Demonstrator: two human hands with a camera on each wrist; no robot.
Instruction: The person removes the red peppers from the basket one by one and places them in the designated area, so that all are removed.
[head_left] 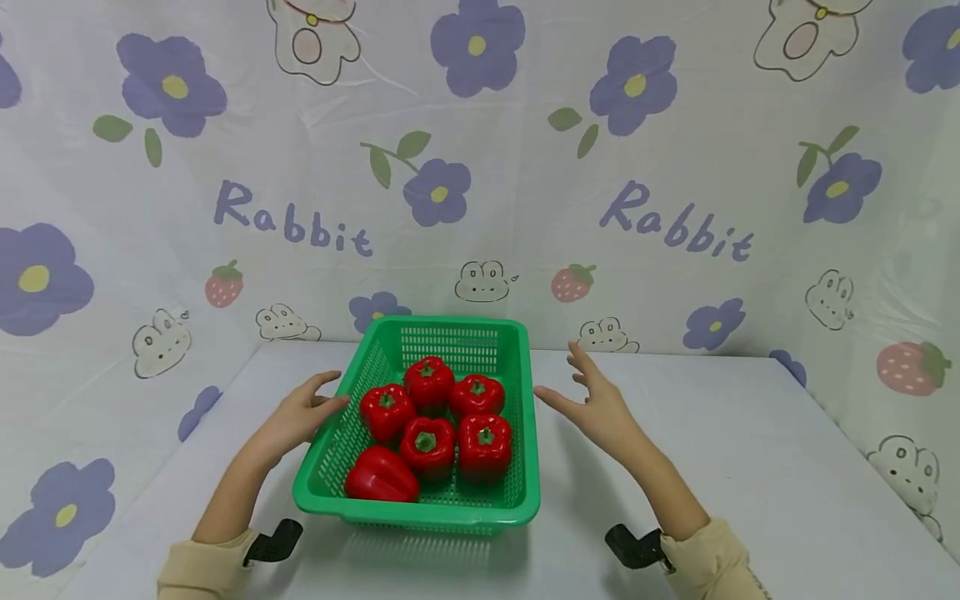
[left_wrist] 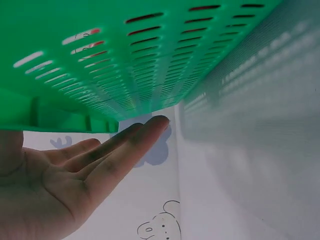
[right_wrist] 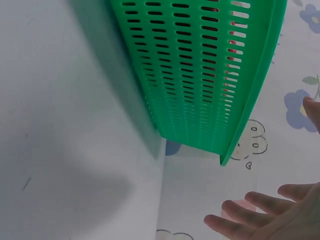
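Green plastic basket [head_left: 517, 433], slotted walls, is sitting mid-counter [head_left: 750, 467] in the head view, holding six red peppers [head_left: 427, 446]: five are standing stem-up, one at the near left is lying on its side. Left hand [head_left: 300, 414] is hovering at the basket's left rim, fingers [head_left: 327, 406] relaxed and nearly straight, gripping nothing; whether the fingertips are touching the rim cannot be told. Right hand [head_left: 596, 400] is hanging just off the right rim, apart from it, fingers spread and holding nothing. Cream sleeves [head_left: 705, 562] are covering both forearms, each with a black wrist mount. Backdrop [head_left: 480, 192] with purple flowers, rabbits, strawberries and the word "Rabbit" is standing behind.

Left wrist view: the basket wall [left_wrist: 150, 60] is filling the upper frame, red showing through its slots. The left hand [left_wrist: 70, 180] is lying beneath the rim, fingers [left_wrist: 135, 140] straight and together, close by the wall, grasping nothing.

Right wrist view: the basket wall [right_wrist: 200, 75] is rising from the counter [right_wrist: 65, 125], casting a shadow. The right hand [right_wrist: 280, 220] is showing at the lower right, fingers [right_wrist: 235, 212] loosely extended, clear of the basket, holding nothing.
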